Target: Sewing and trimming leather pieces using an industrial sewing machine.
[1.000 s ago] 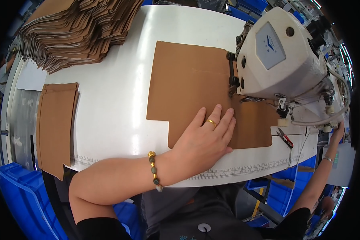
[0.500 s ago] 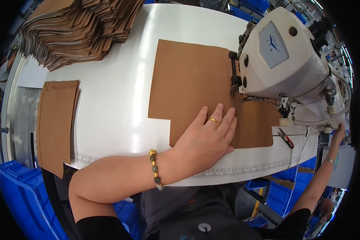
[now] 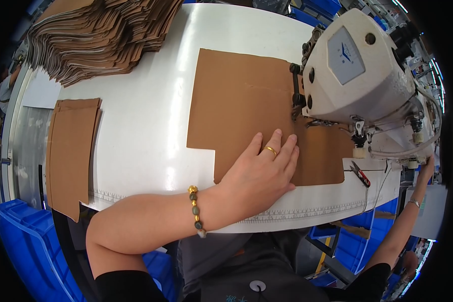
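A glossy white worktable [image 3: 136, 146] fills the middle of the frame, with a printed ruler strip [image 3: 297, 213] along its lower edge. In the upper left rises a tall, wavy stack of brown cut pieces [image 3: 95, 45], with a sheet of white paper [image 3: 41, 93] just below its left side; under that, a small brown layered piece [image 3: 70, 151] lies along the left side of the table, its lower tip reaching past the table's edge. Blue plastic bins [image 3: 30, 246] stand in the lower left, and another blue bin [image 3: 357, 241] shows in the lower right. Ceiling lights glow at the right rim of a cluttered workroom. A white industrial sewing machine [image 3: 357, 70] occupies the upper right, and red-handled thread snips [image 3: 360, 174] lie below its head. The brown panel [image 3: 241, 100], notched at its lower left corner, lies flat in the centre of the frame, its right part running beneath the machine head. The left hand [image 3: 264, 168] rests on the panel's lower middle, palm down, fingers extended and slightly parted, pressing on it without gripping. The right hand [image 3: 427, 168] is at the far right, beyond the panel and partly hidden by the machine; how far it is open, and whether it holds anything, I cannot tell.
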Tool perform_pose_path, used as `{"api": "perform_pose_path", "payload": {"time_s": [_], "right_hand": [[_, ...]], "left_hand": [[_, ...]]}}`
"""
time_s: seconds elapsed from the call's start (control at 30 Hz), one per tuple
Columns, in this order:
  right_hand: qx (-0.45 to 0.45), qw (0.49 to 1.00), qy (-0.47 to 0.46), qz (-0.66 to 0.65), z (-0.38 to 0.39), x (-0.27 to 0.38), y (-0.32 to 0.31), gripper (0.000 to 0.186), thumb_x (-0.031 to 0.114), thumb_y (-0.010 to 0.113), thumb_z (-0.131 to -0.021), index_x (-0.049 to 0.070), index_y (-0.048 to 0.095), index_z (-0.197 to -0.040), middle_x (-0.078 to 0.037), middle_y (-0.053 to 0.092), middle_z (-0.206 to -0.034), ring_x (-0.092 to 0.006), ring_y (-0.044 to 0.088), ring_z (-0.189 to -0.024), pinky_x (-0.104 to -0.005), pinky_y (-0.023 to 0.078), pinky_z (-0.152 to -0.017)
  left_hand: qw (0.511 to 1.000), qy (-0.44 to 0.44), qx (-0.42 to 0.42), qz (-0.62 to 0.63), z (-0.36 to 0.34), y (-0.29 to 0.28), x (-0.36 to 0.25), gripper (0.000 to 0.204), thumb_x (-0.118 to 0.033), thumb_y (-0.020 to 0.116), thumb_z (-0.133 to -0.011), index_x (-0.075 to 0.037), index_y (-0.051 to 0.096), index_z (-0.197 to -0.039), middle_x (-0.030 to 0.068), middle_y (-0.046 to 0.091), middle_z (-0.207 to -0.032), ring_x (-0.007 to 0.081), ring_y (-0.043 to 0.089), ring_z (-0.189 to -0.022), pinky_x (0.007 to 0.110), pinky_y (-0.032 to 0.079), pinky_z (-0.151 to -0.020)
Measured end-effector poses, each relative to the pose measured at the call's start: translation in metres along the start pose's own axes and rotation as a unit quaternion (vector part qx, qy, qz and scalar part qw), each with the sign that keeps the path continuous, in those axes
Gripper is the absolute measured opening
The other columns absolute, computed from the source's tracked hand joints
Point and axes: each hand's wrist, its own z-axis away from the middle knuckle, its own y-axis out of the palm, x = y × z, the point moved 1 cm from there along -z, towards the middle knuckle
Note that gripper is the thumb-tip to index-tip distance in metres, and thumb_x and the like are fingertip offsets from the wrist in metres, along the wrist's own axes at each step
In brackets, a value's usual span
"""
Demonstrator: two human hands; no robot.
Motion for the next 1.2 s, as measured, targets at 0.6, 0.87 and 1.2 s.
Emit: {"api": "perform_pose_path", "payload": {"time_s": [0.6,0.87,1.2], "right_hand": [[-0.016,1.000,-0.007,0.018,0.010,0.004,0.008,0.051,0.034,0.049,-0.109,-0.004,0.053,-0.142,-0.016,0.058,-0.141,-0.0248,0.058,-0.128,-0.0375,0.046,-0.109],[-0.081,0.991,0.016,-0.102,0.019,-0.017,0.016,0.052,0.035,0.053,-0.107,-0.002,0.052,-0.143,-0.014,0.057,-0.142,-0.0243,0.056,-0.130,-0.0375,0.044,-0.110],[-0.236,0.897,-0.355,0.119,0.213,0.085,0.166,0.029,0.022,0.056,-0.107,-0.003,0.067,-0.118,-0.011,0.071,-0.112,-0.0149,0.064,-0.090,-0.0269,0.051,-0.084]], "left_hand": [[1.000,-0.006,-0.007,0.026,0.000,-0.001,0.002,0.062,-0.045,0.065,-0.094,0.000,0.060,-0.137,0.0145,0.055,-0.147,0.0330,0.051,-0.136,0.047,0.043,-0.111],[1.000,-0.006,-0.004,0.027,-0.002,-0.002,0.001,0.062,-0.044,0.068,-0.092,0.000,0.061,-0.136,0.0140,0.056,-0.146,0.0324,0.051,-0.135,0.047,0.044,-0.111],[1.000,0.002,-0.009,0.025,-0.008,-0.009,0.000,0.059,-0.040,0.072,-0.088,-0.002,0.063,-0.132,0.0107,0.058,-0.144,0.0316,0.055,-0.131,0.045,0.047,-0.107]]}}
